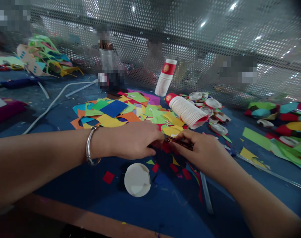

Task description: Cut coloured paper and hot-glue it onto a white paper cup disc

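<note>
My left hand (140,140), with a silver bangle on its wrist, reaches to the middle of the table. Its fingers are curled closed near my right hand, and what they grip is hidden. My right hand (198,143) is closed on a slim, dark, shiny tool (183,143) whose kind I cannot make out; its tip points toward my left fingertips. Below my hands lies a round white paper piece (137,180) with a folded flap. Small red paper scraps (108,177) are scattered around it.
Coloured paper offcuts (114,108) are heaped beyond my hands. One stack of paper cups (165,79) stands tilted; another cup stack (187,110) lies on its side. Cut cup rings (212,102) sit at the right. A white cable (53,100) and clear glue sticks (207,193) lie on the blue table.
</note>
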Tool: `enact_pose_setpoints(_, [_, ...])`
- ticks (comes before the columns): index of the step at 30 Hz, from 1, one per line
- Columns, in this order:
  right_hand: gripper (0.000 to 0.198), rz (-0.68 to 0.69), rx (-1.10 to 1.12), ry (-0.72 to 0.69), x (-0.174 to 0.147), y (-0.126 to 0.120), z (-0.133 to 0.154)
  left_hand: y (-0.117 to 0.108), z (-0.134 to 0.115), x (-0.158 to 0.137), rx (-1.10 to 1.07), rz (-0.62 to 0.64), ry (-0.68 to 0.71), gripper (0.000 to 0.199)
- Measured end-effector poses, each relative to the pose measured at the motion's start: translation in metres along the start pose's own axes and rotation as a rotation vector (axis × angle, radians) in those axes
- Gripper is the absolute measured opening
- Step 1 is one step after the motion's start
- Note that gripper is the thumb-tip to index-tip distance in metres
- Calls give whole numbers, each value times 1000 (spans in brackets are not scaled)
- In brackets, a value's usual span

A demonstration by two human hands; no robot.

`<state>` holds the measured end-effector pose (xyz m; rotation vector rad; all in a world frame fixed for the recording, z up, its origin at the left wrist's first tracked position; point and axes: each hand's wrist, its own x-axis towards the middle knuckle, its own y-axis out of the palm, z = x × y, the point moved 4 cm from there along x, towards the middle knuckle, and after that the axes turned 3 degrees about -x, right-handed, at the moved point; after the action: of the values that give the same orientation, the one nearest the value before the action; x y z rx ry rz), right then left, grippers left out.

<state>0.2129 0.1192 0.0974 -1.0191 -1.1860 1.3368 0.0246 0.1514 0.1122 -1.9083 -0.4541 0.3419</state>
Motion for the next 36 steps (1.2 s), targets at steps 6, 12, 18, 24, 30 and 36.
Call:
enact_pose_setpoints(6, [29,43,-30,25,-1,5,-1,-1,2,4,-129,29,0,10])
enact_pose_setpoints(12, [21,20,-77,-7,-2,2,2,-5,15,8,-380,69,-110,9])
enact_pose_setpoints(18, [35,-61,-181,10,-7,-9,7,-4,47,15,-736,53,-195,21])
enact_pose_setpoints(24, [44,-203,-76,-61,-17,-16,14,-3,45,15,-749,-29,-163,28])
enact_pose_setpoints(30, [28,-145,295,-170,-15,-14,21,-7,40,16,-675,-115,-74,22])
enact_pose_setpoints(36, [18,-355,371,-113,-17,-21,21,-22,53,9,-515,-257,-185,20])
